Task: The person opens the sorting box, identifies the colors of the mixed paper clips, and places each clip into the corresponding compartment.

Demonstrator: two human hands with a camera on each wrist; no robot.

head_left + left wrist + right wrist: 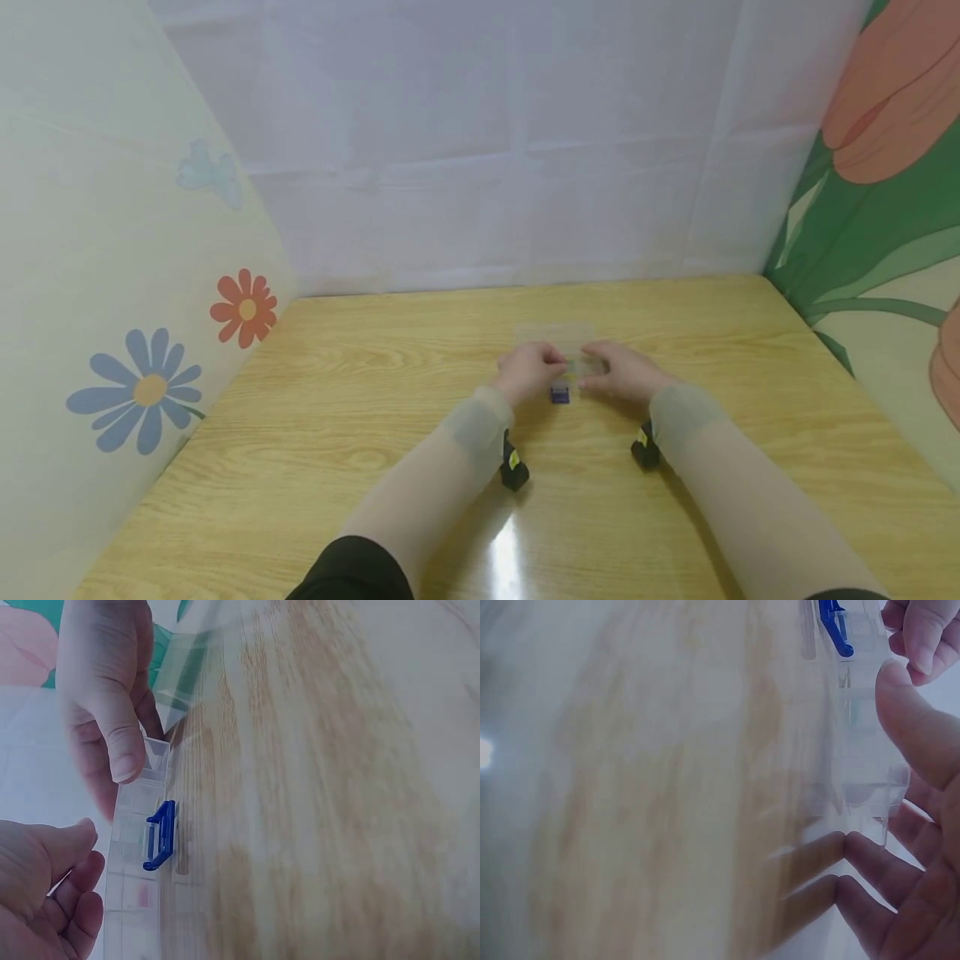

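Observation:
A small clear plastic compartment box (573, 367) with a blue latch (559, 395) lies on the wooden table (375, 400), about mid-table. My left hand (534, 369) grips its left end with curled fingers. My right hand (617, 372) holds the right end. In the left wrist view the right thumb (124, 750) presses on the box (139, 862) just above the blue latch (161, 835), and my left hand (52, 889) curls beside it. In the right wrist view the right thumb (915, 727) lies over the box (862, 750) with the fingers (870, 877) spread behind it.
A clear flat sheet or lid (555, 337) lies just beyond the box. Fabric walls enclose the table: flowers on the left (142, 392), plain white at the back (510, 167), tulips on the right (885, 208). Bare wood lies to either side of my forearms.

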